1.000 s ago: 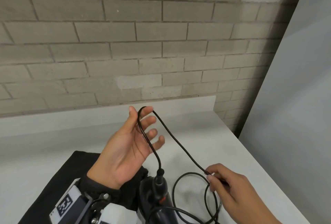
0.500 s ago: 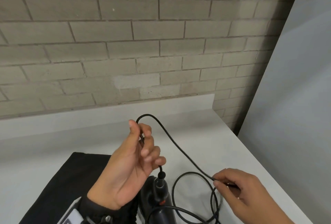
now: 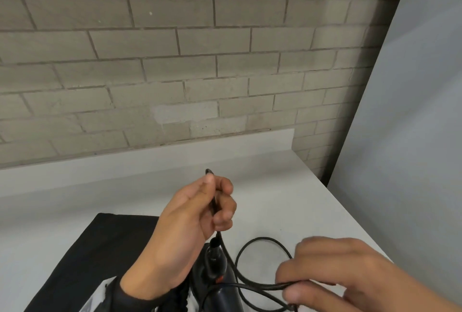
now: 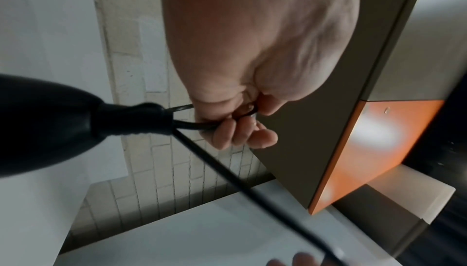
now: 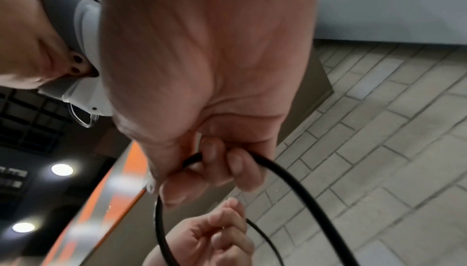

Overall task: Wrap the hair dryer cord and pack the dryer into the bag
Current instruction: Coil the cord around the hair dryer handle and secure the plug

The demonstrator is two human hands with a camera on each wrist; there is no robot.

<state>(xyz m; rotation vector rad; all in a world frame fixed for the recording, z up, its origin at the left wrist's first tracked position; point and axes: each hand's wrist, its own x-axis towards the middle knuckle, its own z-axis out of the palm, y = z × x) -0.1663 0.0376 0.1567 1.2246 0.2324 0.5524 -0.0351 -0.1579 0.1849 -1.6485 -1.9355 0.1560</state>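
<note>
The black hair dryer (image 3: 220, 284) lies at the bottom middle of the head view, its handle end pointing up. Its black cord (image 3: 260, 241) leaves the handle, folds up into my left hand (image 3: 212, 201), and loops over the counter to the right. My left hand grips the folded cord, and the bend sticks out above the thumb. My right hand (image 3: 322, 284) grips the cord low on the right. In the left wrist view the left hand (image 4: 237, 122) curls round the cord (image 4: 240, 186) beside the dryer handle (image 4: 50, 122). In the right wrist view the right hand (image 5: 217, 168) holds the cord (image 5: 303, 190).
A black bag (image 3: 82, 261) lies flat on the white counter (image 3: 287, 201) under my left forearm. A brick wall (image 3: 175, 62) stands behind the counter. A grey panel (image 3: 412, 137) closes the right side, past the counter's right edge.
My left hand went from flat and open, with the cord draped over the fingers, to curled round the folded cord. My right hand moved down and nearer along the cord.
</note>
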